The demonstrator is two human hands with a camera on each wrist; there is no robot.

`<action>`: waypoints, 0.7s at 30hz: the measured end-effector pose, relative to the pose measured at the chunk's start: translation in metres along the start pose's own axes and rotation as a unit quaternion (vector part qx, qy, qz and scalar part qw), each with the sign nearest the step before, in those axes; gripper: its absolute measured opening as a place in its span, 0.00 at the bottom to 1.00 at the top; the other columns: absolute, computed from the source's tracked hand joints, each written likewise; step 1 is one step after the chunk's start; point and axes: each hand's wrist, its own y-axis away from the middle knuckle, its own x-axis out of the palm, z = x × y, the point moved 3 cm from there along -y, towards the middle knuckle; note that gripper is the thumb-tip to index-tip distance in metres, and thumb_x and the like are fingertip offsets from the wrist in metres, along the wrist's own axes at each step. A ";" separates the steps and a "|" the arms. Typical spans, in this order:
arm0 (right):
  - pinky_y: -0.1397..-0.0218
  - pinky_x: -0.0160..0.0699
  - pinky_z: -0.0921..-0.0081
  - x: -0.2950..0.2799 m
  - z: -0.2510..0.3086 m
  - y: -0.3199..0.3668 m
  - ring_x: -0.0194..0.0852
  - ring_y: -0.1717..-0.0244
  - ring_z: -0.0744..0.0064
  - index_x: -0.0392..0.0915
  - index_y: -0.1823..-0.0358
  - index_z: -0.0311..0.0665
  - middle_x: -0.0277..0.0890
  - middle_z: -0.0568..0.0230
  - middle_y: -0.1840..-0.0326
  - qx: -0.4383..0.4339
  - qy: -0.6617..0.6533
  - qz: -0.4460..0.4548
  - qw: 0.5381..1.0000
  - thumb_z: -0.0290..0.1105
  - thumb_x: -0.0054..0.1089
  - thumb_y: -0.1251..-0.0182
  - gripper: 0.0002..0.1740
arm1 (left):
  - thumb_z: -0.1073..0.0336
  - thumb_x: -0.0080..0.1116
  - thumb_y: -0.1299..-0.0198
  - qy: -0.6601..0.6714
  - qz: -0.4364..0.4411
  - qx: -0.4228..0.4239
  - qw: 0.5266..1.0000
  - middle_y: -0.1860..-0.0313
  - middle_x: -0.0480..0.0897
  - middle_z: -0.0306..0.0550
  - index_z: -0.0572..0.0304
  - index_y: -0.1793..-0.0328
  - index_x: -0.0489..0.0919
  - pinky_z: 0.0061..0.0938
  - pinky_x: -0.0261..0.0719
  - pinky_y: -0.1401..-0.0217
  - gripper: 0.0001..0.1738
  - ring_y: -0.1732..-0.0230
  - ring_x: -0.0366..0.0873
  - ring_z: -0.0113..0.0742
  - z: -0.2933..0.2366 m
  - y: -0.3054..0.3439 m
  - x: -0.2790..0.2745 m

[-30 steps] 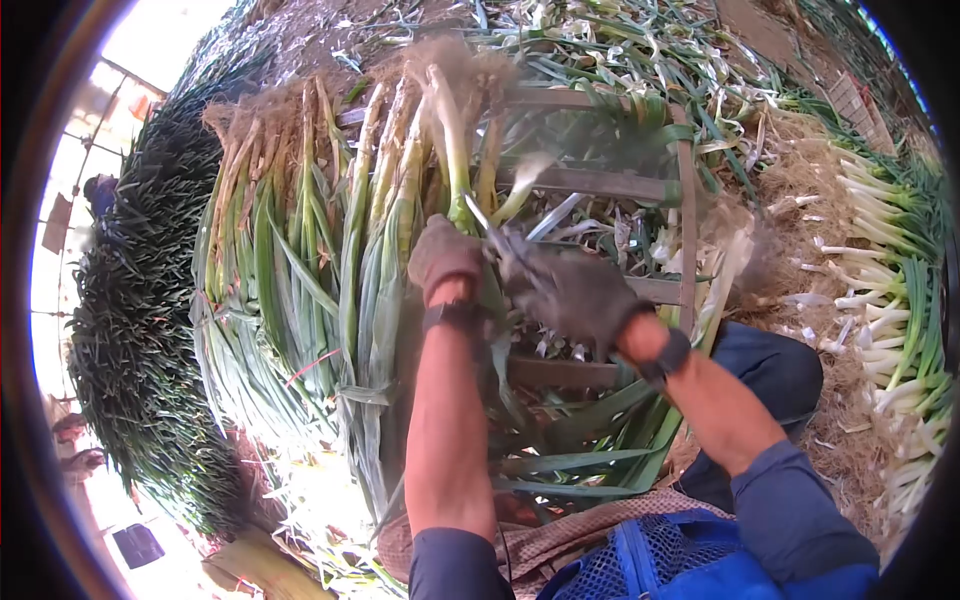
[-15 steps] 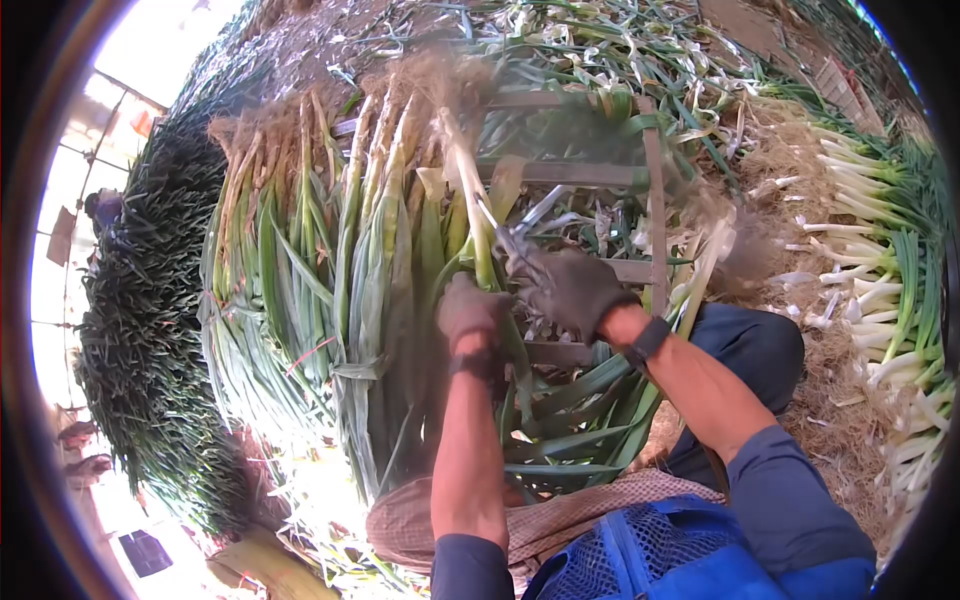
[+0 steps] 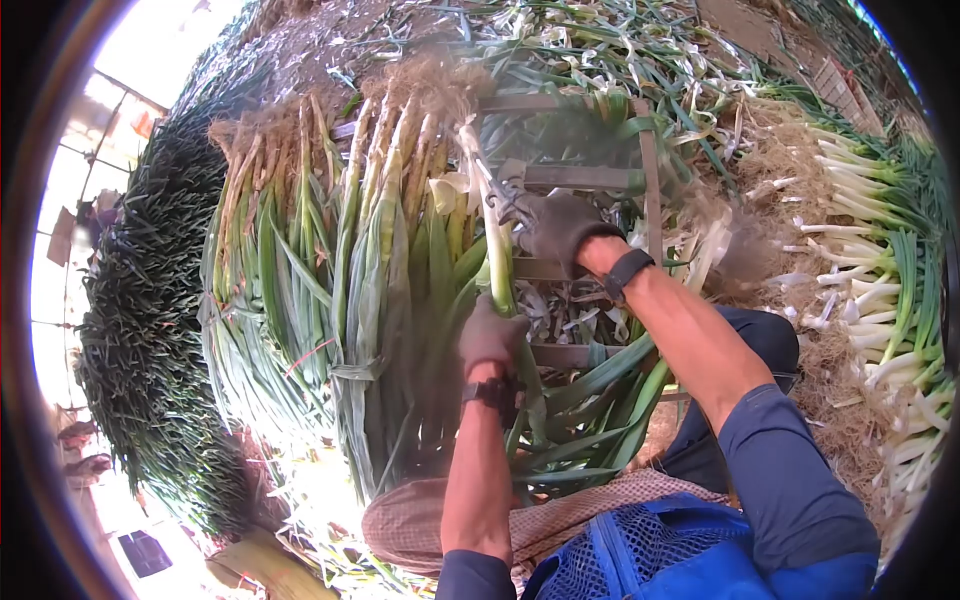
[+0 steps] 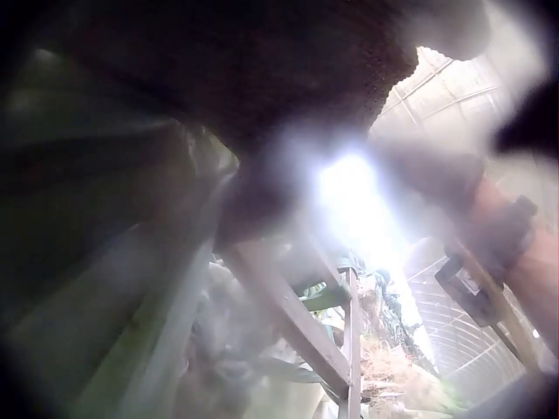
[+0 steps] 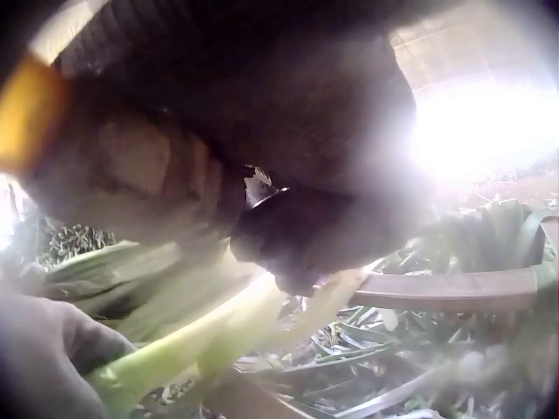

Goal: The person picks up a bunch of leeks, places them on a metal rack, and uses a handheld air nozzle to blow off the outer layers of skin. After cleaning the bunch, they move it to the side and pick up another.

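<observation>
Both hands wear dark gloves. Low on a thick green onion stalk (image 3: 499, 265), my left hand (image 3: 490, 338) grips it with the root end pointing up and away. My right hand (image 3: 568, 228) is beside the pale upper part of that stalk and holds a small metal blade (image 3: 506, 205), mostly hidden by the glove. In the right wrist view the stalk (image 5: 210, 336) runs from the left hand (image 5: 52, 358) to beneath the right glove. Unpeeled green onions (image 3: 370, 230) lie side by side just left of the hands, their brown roots at the far end.
A wooden slatted frame (image 3: 585, 180) stands under the work, with leaf scraps below it. Cleaned white-stemmed onions (image 3: 850, 250) lie in a row at the right. A tall dark green heap (image 3: 150, 330) borders the left. Checked cloth (image 3: 420, 520) covers the lap.
My left hand has shifted down and right with the onion stalk. The right hand has moved up along the stalk toward the root end, still holding the blade.
</observation>
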 end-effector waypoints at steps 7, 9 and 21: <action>0.47 0.84 0.44 0.004 -0.008 0.035 0.86 0.54 0.37 0.78 0.30 0.49 0.87 0.40 0.56 0.048 0.008 -0.022 0.999 0.51 0.66 0.35 0.32 | 0.55 0.73 0.48 -0.089 -0.002 -0.014 0.996 0.50 0.90 0.56 0.54 0.38 0.80 0.45 0.85 0.42 0.30 0.48 0.89 0.57 -0.014 0.029 0.005; 0.45 0.83 0.45 0.003 -0.011 0.046 0.86 0.51 0.37 0.77 0.29 0.49 0.87 0.40 0.53 0.067 -0.009 0.005 0.998 0.51 0.67 0.36 0.34 | 0.55 0.73 0.48 -0.098 0.001 -0.010 0.995 0.50 0.90 0.57 0.54 0.39 0.81 0.45 0.85 0.42 0.30 0.48 0.89 0.57 -0.013 0.038 0.011; 0.43 0.82 0.55 0.000 -0.054 0.159 0.87 0.48 0.45 0.81 0.32 0.49 0.87 0.48 0.48 0.058 -0.102 0.019 0.993 0.53 0.71 0.37 0.33 | 0.63 0.68 0.48 0.047 0.015 0.077 0.996 0.61 0.90 0.56 0.62 0.50 0.85 0.40 0.85 0.52 0.19 0.60 0.90 0.47 -0.033 0.069 0.010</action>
